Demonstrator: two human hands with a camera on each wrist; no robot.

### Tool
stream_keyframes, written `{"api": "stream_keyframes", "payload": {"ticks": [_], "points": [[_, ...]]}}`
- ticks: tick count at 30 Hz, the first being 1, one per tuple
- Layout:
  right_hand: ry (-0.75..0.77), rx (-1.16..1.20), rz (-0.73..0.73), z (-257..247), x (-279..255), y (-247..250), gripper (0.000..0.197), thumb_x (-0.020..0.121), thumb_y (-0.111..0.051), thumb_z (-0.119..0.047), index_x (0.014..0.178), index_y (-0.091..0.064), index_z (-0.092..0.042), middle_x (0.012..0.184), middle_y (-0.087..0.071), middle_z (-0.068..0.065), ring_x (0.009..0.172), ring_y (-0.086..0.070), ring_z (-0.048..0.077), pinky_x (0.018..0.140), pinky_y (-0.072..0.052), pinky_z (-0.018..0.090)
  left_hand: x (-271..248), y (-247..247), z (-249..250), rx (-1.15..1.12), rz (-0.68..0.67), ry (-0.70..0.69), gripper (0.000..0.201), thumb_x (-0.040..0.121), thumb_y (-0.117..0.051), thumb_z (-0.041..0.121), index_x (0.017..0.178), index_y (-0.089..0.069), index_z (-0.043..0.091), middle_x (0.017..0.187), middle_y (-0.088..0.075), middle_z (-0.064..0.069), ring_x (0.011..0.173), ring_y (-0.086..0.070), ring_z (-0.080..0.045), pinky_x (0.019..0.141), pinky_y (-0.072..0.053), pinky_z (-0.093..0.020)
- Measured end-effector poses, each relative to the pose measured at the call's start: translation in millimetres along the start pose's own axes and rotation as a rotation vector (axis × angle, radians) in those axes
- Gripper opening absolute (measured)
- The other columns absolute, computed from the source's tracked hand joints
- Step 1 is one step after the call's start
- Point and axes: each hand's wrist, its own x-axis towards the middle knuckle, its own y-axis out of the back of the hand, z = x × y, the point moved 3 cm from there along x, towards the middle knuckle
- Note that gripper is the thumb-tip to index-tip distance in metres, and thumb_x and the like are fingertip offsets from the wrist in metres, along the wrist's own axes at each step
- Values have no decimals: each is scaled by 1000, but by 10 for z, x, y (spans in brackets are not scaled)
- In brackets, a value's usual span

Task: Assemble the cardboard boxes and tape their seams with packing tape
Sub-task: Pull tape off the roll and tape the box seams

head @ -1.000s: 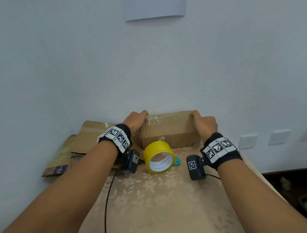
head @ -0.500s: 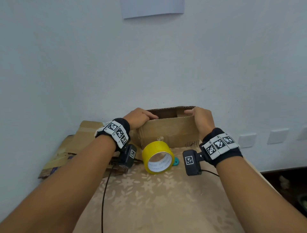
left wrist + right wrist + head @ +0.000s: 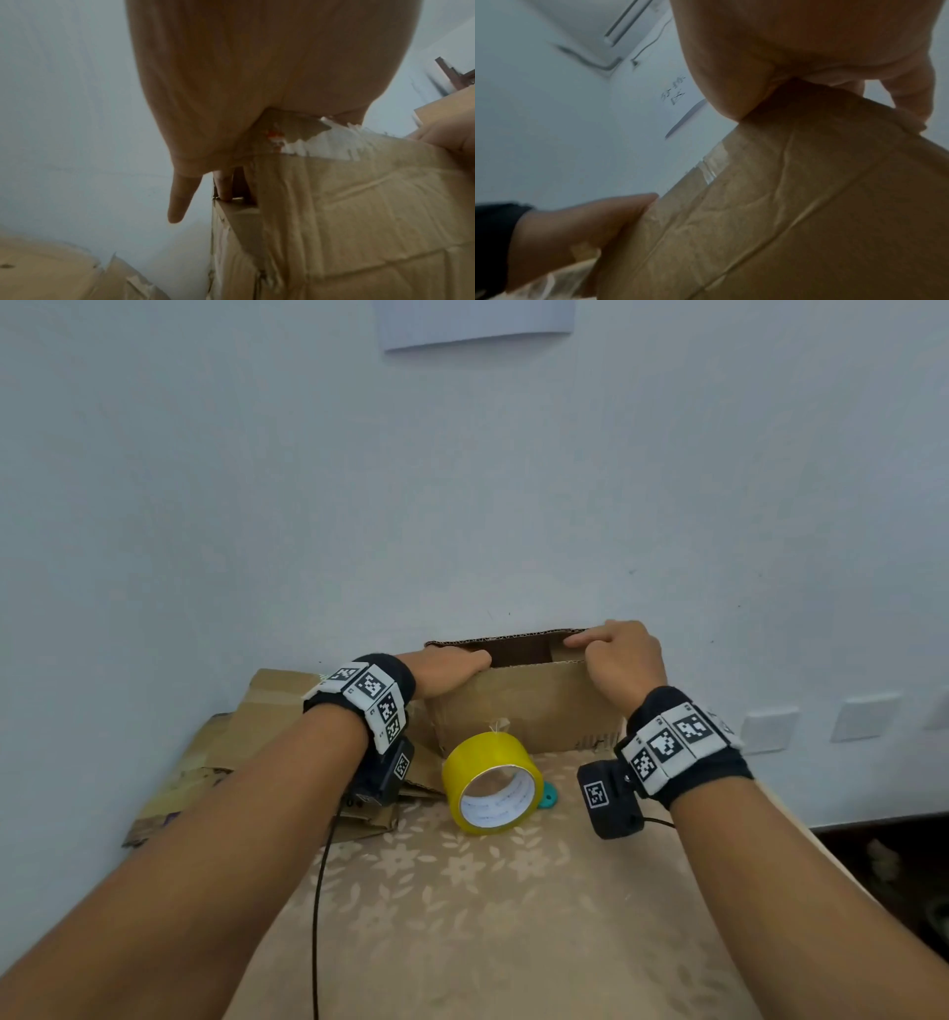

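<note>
While both hands grip it, cardboard box (image 3: 529, 706) open-topped, left hand (image 3: 447, 667) and right hand (image 3: 619, 660) fingers curled on rim.

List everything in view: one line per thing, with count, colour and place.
cardboard box: one, brown, standing open at the table's far edge by the wall.
packing tape roll: one, yellow, on its side in front of the box.
small teal object: one, teal, behind the roll, mostly hidden.
flattened cardboard: a pile, brown, far left of the table.
tablecloth: one, beige floral, covering the table.
wall sockets: at least two, white, on the right wall.
left hand: grips the box's left top edge.
right hand: grips its right top edge.
</note>
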Motion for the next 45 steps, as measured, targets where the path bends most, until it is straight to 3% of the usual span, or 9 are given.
{"api": "stream_keyframes", "payload": {"ticks": [4,8,13,21,26,31,35,39,45], "points": [[74,-204,9,-92,-60,-48,27,95,-52,-18,84,-77,-22,154,-50,6,143,-37,33,117,-31,49,-22,6,39,10,-9,-86,53,107,-24,37,117,-61,0,124,-61,-16,113,-56,-31,102,-42,-42],[82,-453,58,-156,-86,-75,22,93,-59,-39,94,-78,-29,154,-48,0,146,-30,29,124,-8,62,11,1,26,-44,51,-142,40,111,-28,18,110,-62,-3,114,-58,-11,102,-50,-19,94,-40,-33],[157,-546,-52,-168,-38,-183,37,102,-47,-42,84,-77,-28,168,-28,-3,156,-8,25,122,6,65,54,17,0,-112,145,-192,40,105,-42,30,103,-65,-3,107,-61,-10,101,-55,-24,97,-44,-41],[134,-778,-178,-158,-3,-185,60,108,-21,-51,117,-74,-23,173,-10,-7,159,5,27,118,13,70,35,9,-36,-218,207,-194,42,100,-51,37,100,-63,-3,113,-66,-15,111,-60,-31,99,-47,-47],[60,-798,-161,-167,-28,-182,58,109,-21,-45,129,-67,-15,173,-10,-2,158,4,30,120,9,69,31,-11,-74,-278,232,-195,27,99,-54,36,86,-61,13,111,-67,-15,111,-62,-29,101,-47,-48],[107,-790,-206,-180,-16,-190,65,109,-17,-53,115,-73,-21,171,-17,-3,157,-2,29,118,12,71,6,-5,-77,-302,234,-193,30,102,-52,28,100,-65,1,111,-67,-13,107,-61,-27,101,-47,-46],[164,-802,-125,-246,-30,-255,56,110,-20,-44,105,-70,-17,148,-45,3,146,-24,33,119,2,71,17,-1,-51,-289,244,-176,31,103,-51,25,106,-66,-1,113,-66,-15,98,-57,-20,98,-48,-45],[290,-771,-126,-365,-70,-345,47,111,-21,-36,82,-55,-21,101,-62,3,111,-54,28,106,-24,50,22,2,-70,-282,253,-167,31,104,-49,25,108,-65,-2,114,-65,-17,96,-55,-19,98,-47,-46],[231,-843,-198,-395,-77,-351,50,109,-20,-37,92,-61,-15,92,-62,6,89,-53,29,107,-26,51,77,-14,-95,-272,236,-171,31,104,-48,25,105,-64,-2,112,-64,-18,94,-54,-19,90,-47,-42]]}}
